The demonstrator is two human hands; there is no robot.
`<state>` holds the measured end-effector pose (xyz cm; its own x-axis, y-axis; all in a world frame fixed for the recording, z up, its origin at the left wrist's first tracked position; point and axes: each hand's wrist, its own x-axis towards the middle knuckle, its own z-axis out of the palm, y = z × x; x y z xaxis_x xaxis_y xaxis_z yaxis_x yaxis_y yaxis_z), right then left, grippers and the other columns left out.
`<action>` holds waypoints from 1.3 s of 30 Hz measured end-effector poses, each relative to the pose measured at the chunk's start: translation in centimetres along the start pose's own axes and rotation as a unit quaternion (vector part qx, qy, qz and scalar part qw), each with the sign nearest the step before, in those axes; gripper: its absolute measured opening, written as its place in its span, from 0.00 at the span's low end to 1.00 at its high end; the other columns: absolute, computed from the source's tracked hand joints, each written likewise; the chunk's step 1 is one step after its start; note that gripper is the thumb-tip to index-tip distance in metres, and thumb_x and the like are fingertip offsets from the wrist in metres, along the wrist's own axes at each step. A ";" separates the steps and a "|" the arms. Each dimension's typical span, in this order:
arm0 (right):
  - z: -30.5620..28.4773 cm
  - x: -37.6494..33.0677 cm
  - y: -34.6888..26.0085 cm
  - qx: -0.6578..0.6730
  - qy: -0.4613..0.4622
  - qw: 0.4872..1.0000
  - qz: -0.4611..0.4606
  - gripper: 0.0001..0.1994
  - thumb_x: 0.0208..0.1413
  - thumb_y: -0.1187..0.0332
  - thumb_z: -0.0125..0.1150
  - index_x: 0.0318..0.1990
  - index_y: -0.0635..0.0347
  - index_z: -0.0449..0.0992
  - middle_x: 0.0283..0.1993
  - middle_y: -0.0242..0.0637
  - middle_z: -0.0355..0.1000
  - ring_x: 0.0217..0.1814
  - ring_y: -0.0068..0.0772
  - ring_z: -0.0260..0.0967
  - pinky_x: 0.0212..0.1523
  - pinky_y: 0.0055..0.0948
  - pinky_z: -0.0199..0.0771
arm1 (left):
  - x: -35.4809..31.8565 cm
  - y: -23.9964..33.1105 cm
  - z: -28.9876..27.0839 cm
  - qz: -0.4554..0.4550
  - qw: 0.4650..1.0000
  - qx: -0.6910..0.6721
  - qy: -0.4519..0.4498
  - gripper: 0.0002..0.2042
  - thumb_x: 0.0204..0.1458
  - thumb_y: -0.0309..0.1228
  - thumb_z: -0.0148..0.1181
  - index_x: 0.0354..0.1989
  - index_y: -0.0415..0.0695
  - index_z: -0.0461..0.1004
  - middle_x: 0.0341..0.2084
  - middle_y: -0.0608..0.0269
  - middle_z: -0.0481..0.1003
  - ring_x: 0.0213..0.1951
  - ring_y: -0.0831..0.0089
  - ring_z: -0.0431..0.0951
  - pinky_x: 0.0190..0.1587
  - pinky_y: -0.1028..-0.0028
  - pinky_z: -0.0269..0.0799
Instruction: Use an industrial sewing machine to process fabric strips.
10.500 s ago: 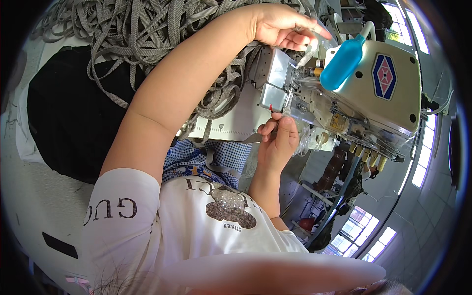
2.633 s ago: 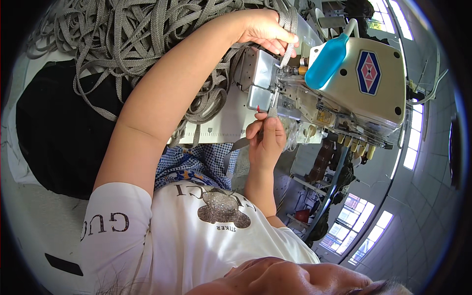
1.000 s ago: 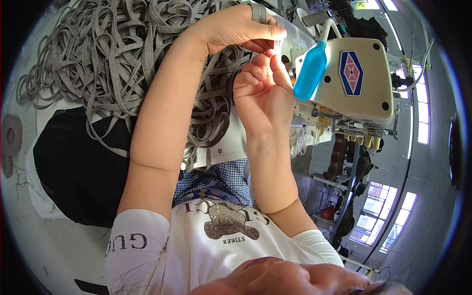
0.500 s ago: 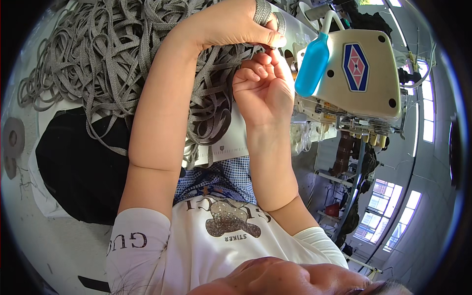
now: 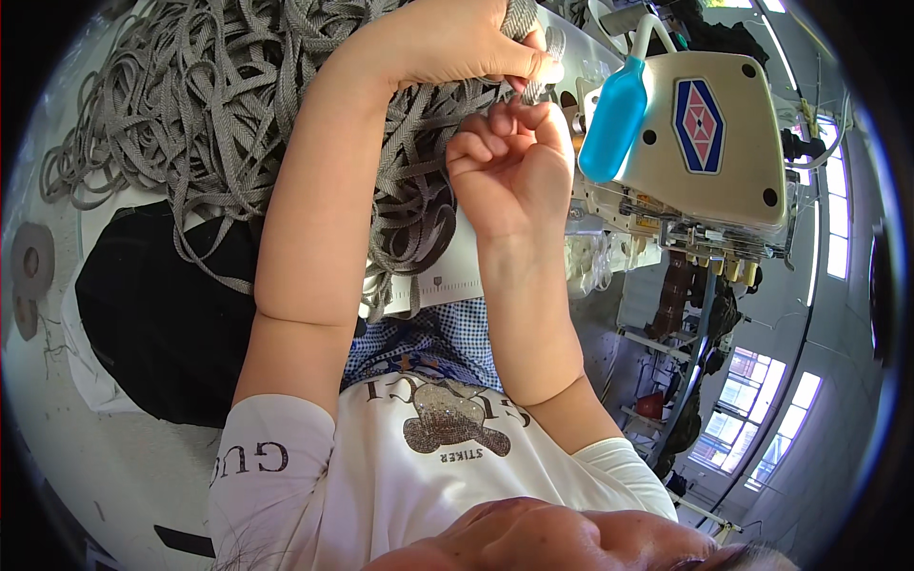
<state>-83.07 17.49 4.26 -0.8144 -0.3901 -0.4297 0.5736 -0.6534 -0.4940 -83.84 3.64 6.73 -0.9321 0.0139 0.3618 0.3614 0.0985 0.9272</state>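
Both hands rose to the machine (image 5: 709,143) top since earlier. Our left hand (image 5: 447,43) fingers pinch grey tape (image 5: 526,24) left of it; right hand (image 5: 509,167) is curled just below, grip unclear. Most tape remains piled, seemingly unsewn.

Left arm stretched up and forward, left hand (image 5: 447,43) closed with thumb and fingertips pinched, right forearm raised near vertical, right hand (image 5: 509,171) in a loose fist just below the left, knuckles toward camera, fingers curled in
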 end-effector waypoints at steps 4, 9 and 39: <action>-0.1 -1.8 2.0 -0.038 -0.021 0.998 0.037 0.04 0.46 0.72 0.47 0.22 0.59 0.64 0.16 0.28 0.51 0.18 0.20 0.47 0.18 0.18 0.50 | 0.5 -1.4 -0.3 -0.068 0.996 -0.062 0.020 0.06 0.43 0.27 0.54 0.23 0.37 0.71 0.17 0.64 0.71 0.19 0.81 0.68 0.23 0.81 0.65; -0.6 -3.1 2.5 -0.090 -0.070 0.992 0.045 0.05 0.47 0.72 0.46 0.21 0.58 0.63 0.16 0.28 0.53 0.17 0.19 0.46 0.19 0.18 0.49 | 0.7 -1.4 -0.3 -0.106 0.989 -0.102 0.008 0.07 0.47 0.29 0.54 0.24 0.37 0.72 0.18 0.65 0.72 0.19 0.82 0.70 0.22 0.83 0.66; -0.7 -0.2 -0.6 0.017 -0.026 0.999 0.012 0.07 0.53 0.67 0.48 0.29 0.60 0.65 0.23 0.30 0.61 0.19 0.20 0.53 0.20 0.19 0.55 | 0.5 -1.3 -0.6 0.057 0.997 -0.022 -0.052 0.06 0.43 0.28 0.53 0.23 0.37 0.69 0.17 0.67 0.68 0.22 0.81 0.64 0.27 0.78 0.63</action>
<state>-83.19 18.35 4.10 -0.8038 -0.4386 -0.4019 0.5913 -0.6638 -0.4580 -84.74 2.92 5.70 -0.8813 0.1259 0.4555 0.4639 0.0463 0.8847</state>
